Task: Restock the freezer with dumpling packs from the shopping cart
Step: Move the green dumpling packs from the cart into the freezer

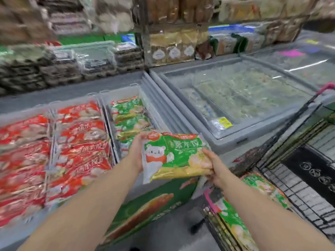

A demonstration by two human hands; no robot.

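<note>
I hold a green and yellow dumpling pack (174, 156) flat in front of me, over the front rim of the open freezer (125, 88). My left hand (136, 151) grips its left edge and my right hand (214, 169) grips its right edge. Just beyond the pack, the freezer's right compartment holds matching green packs (128, 116). Red packs (79, 142) fill the compartments to the left. More green packs (235, 220) lie stacked in the shopping cart (297, 192) at the lower right, below my right arm.
A closed glass-lidded freezer (241, 98) stands to the right of the open one. Packaged goods are stacked on shelves (172, 48) behind both freezers. A green carton (145, 211) sits low against the freezer front. The cart's pink handle (326, 87) rises at the right edge.
</note>
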